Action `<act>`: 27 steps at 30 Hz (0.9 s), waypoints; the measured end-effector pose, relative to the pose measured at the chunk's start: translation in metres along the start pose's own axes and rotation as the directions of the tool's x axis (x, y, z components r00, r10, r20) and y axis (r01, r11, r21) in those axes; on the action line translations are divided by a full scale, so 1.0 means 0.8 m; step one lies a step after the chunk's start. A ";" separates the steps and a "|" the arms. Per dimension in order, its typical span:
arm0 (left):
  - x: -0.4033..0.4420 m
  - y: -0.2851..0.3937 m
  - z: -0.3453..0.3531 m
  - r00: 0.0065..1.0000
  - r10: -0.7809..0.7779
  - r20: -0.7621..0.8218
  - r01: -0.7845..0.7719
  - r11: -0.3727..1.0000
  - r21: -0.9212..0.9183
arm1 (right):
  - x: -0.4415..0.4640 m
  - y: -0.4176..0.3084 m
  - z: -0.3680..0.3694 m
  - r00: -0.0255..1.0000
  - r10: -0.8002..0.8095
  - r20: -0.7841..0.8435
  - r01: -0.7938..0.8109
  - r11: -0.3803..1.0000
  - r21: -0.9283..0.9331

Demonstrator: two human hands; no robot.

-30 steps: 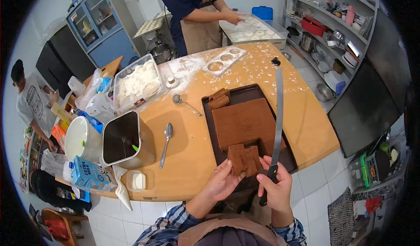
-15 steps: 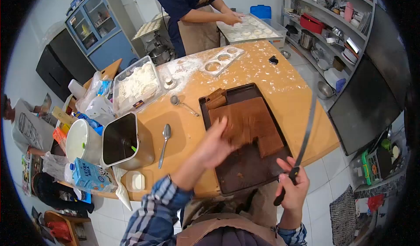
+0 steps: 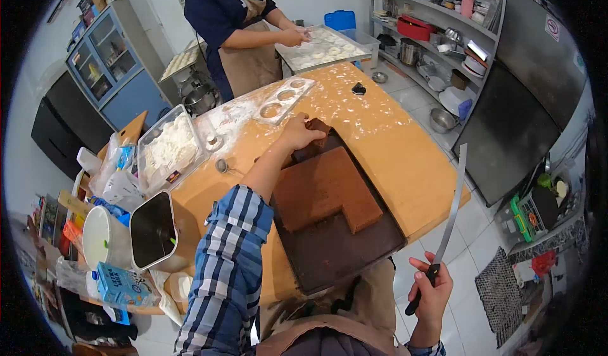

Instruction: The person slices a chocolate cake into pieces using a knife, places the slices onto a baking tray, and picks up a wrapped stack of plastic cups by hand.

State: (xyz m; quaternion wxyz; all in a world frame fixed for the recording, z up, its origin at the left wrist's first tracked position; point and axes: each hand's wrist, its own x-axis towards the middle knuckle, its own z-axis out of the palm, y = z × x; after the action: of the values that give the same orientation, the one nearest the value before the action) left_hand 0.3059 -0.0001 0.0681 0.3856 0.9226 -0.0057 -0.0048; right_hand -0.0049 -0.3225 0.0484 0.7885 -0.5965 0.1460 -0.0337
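Note:
A slab of chocolate cake (image 3: 323, 185) lies on a dark baking tray (image 3: 316, 264), with a notch cut out of its near edge. My left hand (image 3: 299, 132) reaches over to the tray's far corner, its fingers closed on a cut piece of chocolate cake (image 3: 320, 128). Other cut pieces there are mostly hidden behind my hand and forearm. Out to the right of the tray, my right hand (image 3: 432, 286) grips the black handle of a long knife (image 3: 453, 210). The blade points up and away, apart from the cake.
A flour-dusted cutter frame (image 3: 286, 101) and a tub of white dough or flour (image 3: 170, 150) stand on the table (image 3: 405, 159). At left are a metal container (image 3: 183, 235), a white bucket (image 3: 104, 235) and a milk carton (image 3: 123, 284). Across the table a co-worker (image 3: 234, 33) handles a tray of dough rounds (image 3: 323, 49).
My left hand has moved from above the cake slab to the pieces at the tray's far corner. The knife stays in my right hand. The view has shifted to the right.

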 end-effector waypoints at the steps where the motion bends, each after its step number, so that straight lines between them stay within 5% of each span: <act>1: 0.006 -0.007 0.007 0.999 0.043 -0.012 -0.040 0.980 0.197 | -0.001 0.001 -0.001 1.000 0.002 0.001 -0.002 1.000 -0.013; 3: 0.013 -0.015 0.020 0.994 0.107 -0.018 -0.086 0.873 0.481 | -0.003 0.001 0.001 1.000 0.012 0.004 -0.012 1.000 -0.003; 6: 0.014 -0.015 0.027 0.995 0.093 0.023 -0.092 0.863 0.498 | -0.006 -0.002 0.005 1.000 0.021 0.014 -0.021 1.000 -0.023; 16: -0.056 0.054 0.013 0.965 0.257 0.045 -0.249 0.854 0.456 | -0.004 0.007 -0.001 1.000 0.017 -0.006 -0.018 0.983 -0.180; 22: -0.163 0.089 0.043 0.753 0.605 0.257 -0.657 0.685 0.315 | -0.021 0.004 -0.032 0.999 -0.032 0.041 0.046 0.915 -0.401; 27: -0.205 0.084 0.087 0.710 0.646 0.282 -0.704 0.640 0.308 | -0.042 -0.026 -0.058 0.991 0.025 0.129 0.077 0.683 -0.726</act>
State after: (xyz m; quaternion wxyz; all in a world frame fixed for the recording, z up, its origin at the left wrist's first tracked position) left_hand 0.1404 -0.0945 0.0673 0.1642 0.9076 -0.3793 0.0738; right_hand -0.0473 -0.3640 0.0631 0.4931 -0.8638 0.0878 0.0543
